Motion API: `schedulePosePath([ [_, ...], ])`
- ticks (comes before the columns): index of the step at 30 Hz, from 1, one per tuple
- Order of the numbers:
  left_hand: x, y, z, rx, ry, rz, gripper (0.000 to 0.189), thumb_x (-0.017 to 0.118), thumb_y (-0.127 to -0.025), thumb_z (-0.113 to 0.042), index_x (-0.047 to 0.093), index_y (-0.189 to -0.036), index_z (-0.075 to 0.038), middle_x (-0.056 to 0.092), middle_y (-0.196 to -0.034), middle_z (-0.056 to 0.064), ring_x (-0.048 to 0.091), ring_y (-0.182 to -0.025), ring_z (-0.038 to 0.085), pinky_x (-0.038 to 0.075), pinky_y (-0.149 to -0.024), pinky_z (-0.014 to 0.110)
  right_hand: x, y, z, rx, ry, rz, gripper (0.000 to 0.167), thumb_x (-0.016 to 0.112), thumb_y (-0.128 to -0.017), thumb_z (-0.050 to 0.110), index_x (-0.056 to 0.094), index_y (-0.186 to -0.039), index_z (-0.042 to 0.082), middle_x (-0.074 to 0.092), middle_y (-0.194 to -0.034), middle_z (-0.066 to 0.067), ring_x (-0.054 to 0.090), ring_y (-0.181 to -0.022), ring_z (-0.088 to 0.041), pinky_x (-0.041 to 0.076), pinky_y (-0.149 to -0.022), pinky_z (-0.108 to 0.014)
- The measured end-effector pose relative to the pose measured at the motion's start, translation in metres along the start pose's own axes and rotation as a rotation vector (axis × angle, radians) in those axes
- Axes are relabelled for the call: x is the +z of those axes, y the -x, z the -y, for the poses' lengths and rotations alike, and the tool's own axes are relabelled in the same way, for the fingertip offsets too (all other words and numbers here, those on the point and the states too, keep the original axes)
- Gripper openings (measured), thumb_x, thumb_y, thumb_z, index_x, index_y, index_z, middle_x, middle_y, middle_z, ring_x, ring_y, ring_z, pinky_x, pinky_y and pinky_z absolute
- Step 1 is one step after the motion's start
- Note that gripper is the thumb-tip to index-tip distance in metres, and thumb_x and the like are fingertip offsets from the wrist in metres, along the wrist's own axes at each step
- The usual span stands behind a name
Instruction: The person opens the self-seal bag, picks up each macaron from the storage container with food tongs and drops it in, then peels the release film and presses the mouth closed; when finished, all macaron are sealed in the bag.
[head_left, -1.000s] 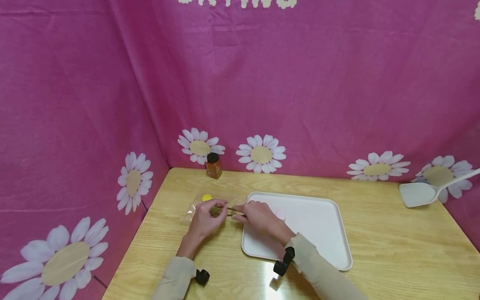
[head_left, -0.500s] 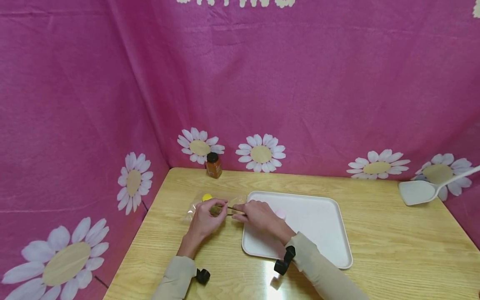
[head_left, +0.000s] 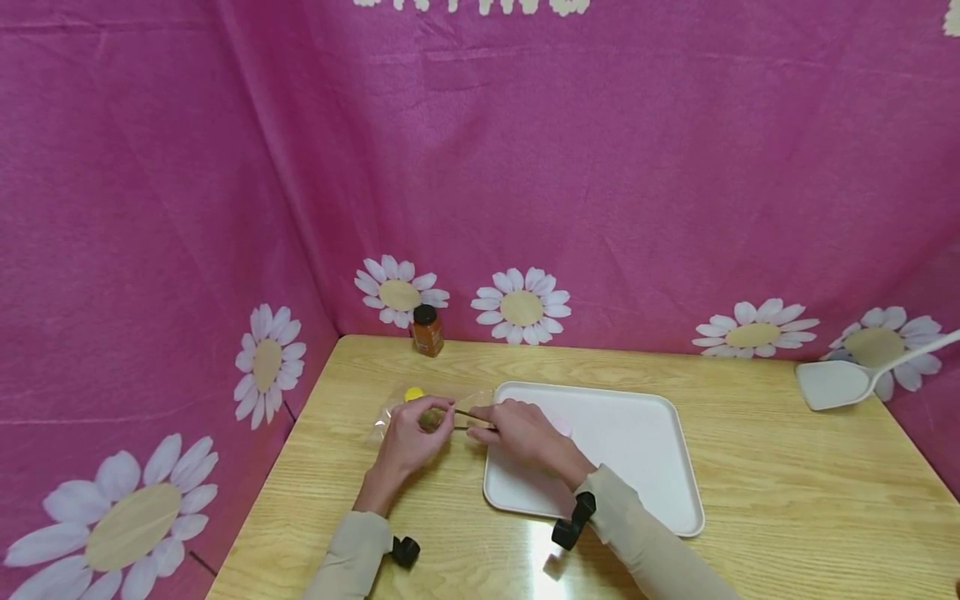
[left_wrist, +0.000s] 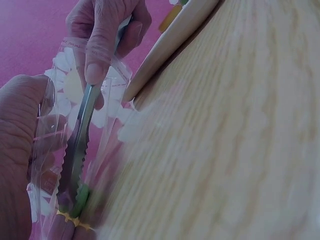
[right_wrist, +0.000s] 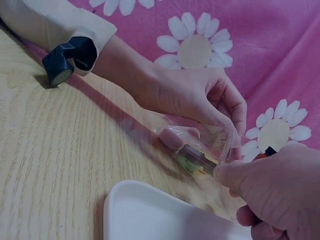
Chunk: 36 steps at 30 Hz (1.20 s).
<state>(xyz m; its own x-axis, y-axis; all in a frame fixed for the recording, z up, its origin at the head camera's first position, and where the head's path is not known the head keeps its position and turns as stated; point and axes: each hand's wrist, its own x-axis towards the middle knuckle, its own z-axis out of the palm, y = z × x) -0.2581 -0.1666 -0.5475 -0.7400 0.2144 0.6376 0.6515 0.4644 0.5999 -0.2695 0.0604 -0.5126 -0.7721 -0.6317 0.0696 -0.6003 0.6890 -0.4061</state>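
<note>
The purple-green piece (left_wrist: 66, 228) is inside the clear bag (right_wrist: 213, 134), left of the tray (head_left: 630, 467). The left hand (head_left: 414, 435) holds this bag, and the right hand (head_left: 521, 429) grips the tongs (left_wrist: 78, 137), not yet out.

tongs (left_wrist: 81, 135): partly hidden by right hand (head_left: 519, 429)
plastic bag (head_left: 384, 419): partly behind left hand (head_left: 412, 437)
spatula handle (head_left: 918, 353): cut off, right of hands
jar label (head_left: 428, 339): unreadable, beyond hands

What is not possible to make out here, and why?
- Tongs: rear end covered by the right grip, left wrist view.
- Pink thing on the tray: partly hidden by that grip, head view.
- White spatula: handle's end cut off by the head view's right edge.
- Jar: any wording too small, head view.
</note>
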Motion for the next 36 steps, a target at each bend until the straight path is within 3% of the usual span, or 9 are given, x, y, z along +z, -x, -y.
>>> schedulePosePath([
  [7, 0.000, 0.001, 0.001, 0.010, 0.001, -0.008, 0.010, 0.078, -0.088, 0.000, 0.078, -0.098, -0.002, 0.080, -0.099, 0.008, 0.077, -0.091, 0.023, 0.062, -0.073, 0.047, -0.002, 0.008, -0.003, 0.019, -0.012, -0.023, 0.041, 0.062, -0.105, 0.042, 0.070, -0.137, 0.019, 0.078, -0.098, -0.003, 0.064, -0.086, -0.012, 0.053, -0.070, -0.036],
  [11, -0.001, 0.000, 0.000, 0.002, -0.006, -0.008, 0.010, 0.080, -0.088, -0.001, 0.078, -0.097, -0.004, 0.080, -0.100, 0.006, 0.077, -0.092, 0.022, 0.062, -0.078, 0.045, -0.004, 0.015, -0.008, 0.025, -0.006, -0.033, 0.041, 0.061, -0.104, 0.043, 0.071, -0.136, 0.019, 0.078, -0.102, -0.003, 0.064, -0.086, -0.012, 0.051, -0.067, -0.033],
  [14, -0.001, -0.001, 0.000, 0.003, -0.013, -0.007, 0.010, 0.080, -0.088, -0.002, 0.078, -0.097, -0.004, 0.080, -0.100, 0.005, 0.077, -0.093, 0.022, 0.062, -0.082, 0.044, -0.008, 0.020, -0.011, 0.031, -0.012, -0.032, 0.042, 0.061, -0.105, 0.042, 0.070, -0.137, 0.018, 0.075, -0.083, -0.002, 0.060, -0.074, -0.012, 0.044, -0.058, -0.030],
  [18, 0.001, 0.000, 0.002, 0.019, -0.012, -0.009, 0.010, 0.079, -0.087, -0.001, 0.078, -0.096, -0.004, 0.080, -0.099, 0.005, 0.077, -0.092, 0.022, 0.062, -0.081, 0.044, -0.015, 0.029, -0.013, 0.042, -0.009, -0.029, 0.042, 0.061, -0.105, 0.042, 0.069, -0.139, 0.019, 0.056, -0.059, 0.007, 0.050, -0.061, -0.010, 0.038, -0.051, -0.029],
  [24, 0.001, 0.000, 0.003, 0.029, 0.012, -0.009, 0.007, 0.078, -0.088, -0.002, 0.078, -0.095, -0.002, 0.080, -0.098, 0.007, 0.077, -0.091, 0.022, 0.062, -0.078, 0.046, -0.021, 0.046, -0.019, 0.050, -0.002, -0.063, 0.037, 0.062, -0.104, 0.042, 0.072, -0.131, 0.020, 0.045, -0.057, 0.014, 0.043, -0.057, -0.007, 0.037, -0.049, -0.028],
  [28, 0.002, 0.001, 0.004, 0.037, 0.011, -0.010, 0.007, 0.078, -0.088, -0.002, 0.078, -0.095, -0.001, 0.080, -0.098, 0.007, 0.077, -0.091, 0.023, 0.063, -0.078, 0.047, -0.023, 0.061, -0.027, 0.067, -0.007, -0.080, 0.039, 0.061, -0.104, 0.043, 0.071, -0.133, 0.019, 0.035, -0.052, 0.016, 0.039, -0.055, -0.004, 0.033, -0.048, -0.026],
  [32, 0.003, 0.002, 0.004, 0.035, 0.004, -0.014, 0.009, 0.079, -0.086, -0.001, 0.078, -0.095, -0.001, 0.080, -0.099, 0.006, 0.077, -0.092, 0.023, 0.062, -0.079, 0.047, -0.027, 0.078, -0.034, 0.106, -0.029, -0.101, 0.039, 0.063, -0.103, 0.045, 0.072, -0.133, 0.022, 0.031, -0.054, 0.018, 0.032, -0.055, -0.002, 0.028, -0.050, -0.025],
  [36, 0.003, 0.002, 0.004, 0.019, -0.007, -0.006, 0.009, 0.080, -0.087, -0.003, 0.078, -0.096, -0.002, 0.080, -0.099, 0.005, 0.077, -0.092, 0.023, 0.062, -0.080, 0.047, -0.032, 0.096, -0.040, 0.163, -0.038, -0.130, 0.040, 0.065, -0.102, 0.046, 0.072, -0.135, 0.024, 0.032, -0.057, 0.018, 0.034, -0.058, -0.002, 0.032, -0.053, -0.025],
])
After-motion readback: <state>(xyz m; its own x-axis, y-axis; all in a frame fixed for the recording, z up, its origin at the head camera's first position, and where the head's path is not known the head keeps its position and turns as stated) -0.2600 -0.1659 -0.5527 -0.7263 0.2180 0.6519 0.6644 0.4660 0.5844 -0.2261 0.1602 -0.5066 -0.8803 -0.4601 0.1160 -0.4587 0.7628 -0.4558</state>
